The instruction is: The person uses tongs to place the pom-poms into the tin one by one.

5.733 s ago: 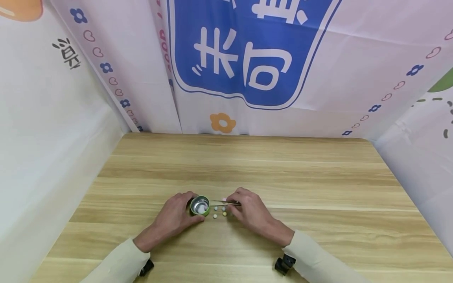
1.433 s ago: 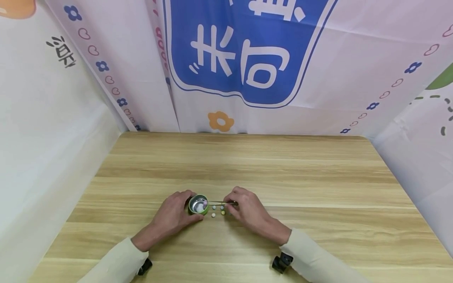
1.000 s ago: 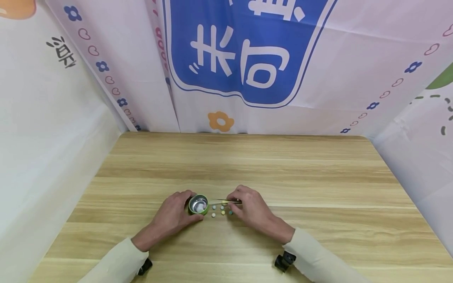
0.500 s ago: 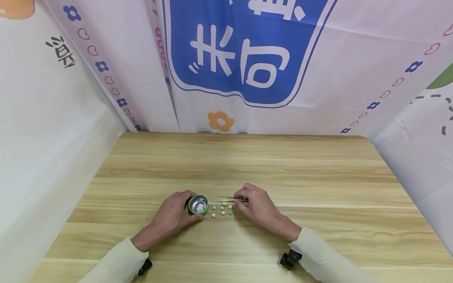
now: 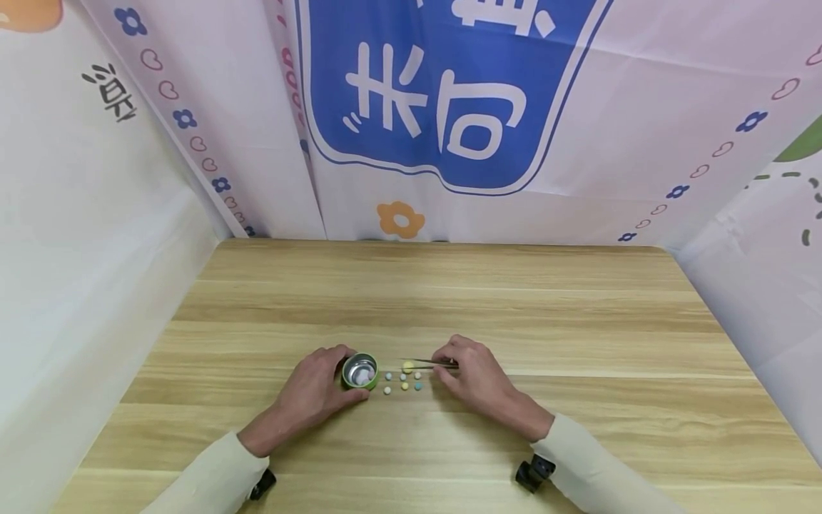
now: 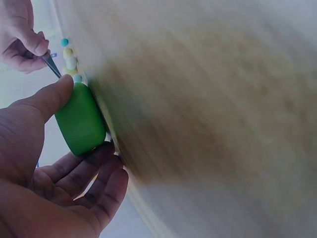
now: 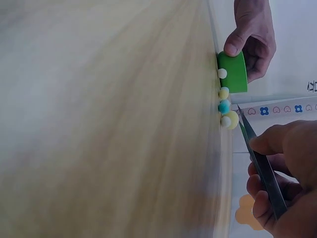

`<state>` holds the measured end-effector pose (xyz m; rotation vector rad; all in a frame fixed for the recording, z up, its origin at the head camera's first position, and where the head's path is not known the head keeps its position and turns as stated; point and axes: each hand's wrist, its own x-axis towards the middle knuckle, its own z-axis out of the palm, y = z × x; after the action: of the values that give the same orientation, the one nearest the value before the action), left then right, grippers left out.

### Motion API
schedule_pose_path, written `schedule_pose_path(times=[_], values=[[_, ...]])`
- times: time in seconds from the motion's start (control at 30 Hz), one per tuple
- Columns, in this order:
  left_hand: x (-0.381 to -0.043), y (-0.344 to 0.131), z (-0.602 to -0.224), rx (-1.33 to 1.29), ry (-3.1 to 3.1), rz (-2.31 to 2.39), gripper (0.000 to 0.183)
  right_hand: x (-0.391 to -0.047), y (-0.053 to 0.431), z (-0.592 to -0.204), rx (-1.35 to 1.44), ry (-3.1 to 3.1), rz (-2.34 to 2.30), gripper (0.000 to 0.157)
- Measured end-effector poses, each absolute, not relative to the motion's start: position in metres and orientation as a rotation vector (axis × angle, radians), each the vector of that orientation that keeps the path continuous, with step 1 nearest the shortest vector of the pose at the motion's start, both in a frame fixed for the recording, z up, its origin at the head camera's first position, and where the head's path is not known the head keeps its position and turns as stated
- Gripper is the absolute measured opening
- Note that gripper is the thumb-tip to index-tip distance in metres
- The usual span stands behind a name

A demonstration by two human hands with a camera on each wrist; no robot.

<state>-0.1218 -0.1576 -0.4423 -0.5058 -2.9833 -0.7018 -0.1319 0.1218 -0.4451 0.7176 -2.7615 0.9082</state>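
On the table (image 5: 546, 307), well short of its far edge, the left hand (image 5: 315, 385) grips a cup (image 6: 80, 121); the right hand (image 5: 475, 373) pinches tweezers (image 7: 268, 176), parted at the big ball (image 7: 232, 120); off-centre squeezing might roll it.

Bright, even head view, dimmer wrist views, tabletop (image 7: 119, 124) blurred there, soft shadows

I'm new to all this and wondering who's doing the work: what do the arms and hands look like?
They are a person's. The left hand and right hand are bare, with no gloves visible. The left sleeve and right sleeve are plain pale cream. A small black device shows beside each cuff, left and right; no cables are visible.
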Motion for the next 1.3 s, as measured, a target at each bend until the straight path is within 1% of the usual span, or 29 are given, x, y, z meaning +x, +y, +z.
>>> schedule_pose_path(times=[0.7, 1.13, 1.3], values=[[-0.1219, -0.1578, -0.4413, -0.496, -2.988, -0.702, 0.054, -0.1325, 0.1265, -0.4484, 0.684, -2.817, 0.887, 0.009], [-0.1225, -0.1594, -0.4426, -0.508, -2.979, -0.713, 0.054, -0.1344, 0.1256, -0.4491, 0.714, -2.809, 0.853, 0.002], [-0.1220, -0.1598, -0.4420, -0.499, -2.988, -0.726, 0.055, -0.1345, 0.1244, -0.4497, 0.725, -2.802, 0.837, 0.004]])
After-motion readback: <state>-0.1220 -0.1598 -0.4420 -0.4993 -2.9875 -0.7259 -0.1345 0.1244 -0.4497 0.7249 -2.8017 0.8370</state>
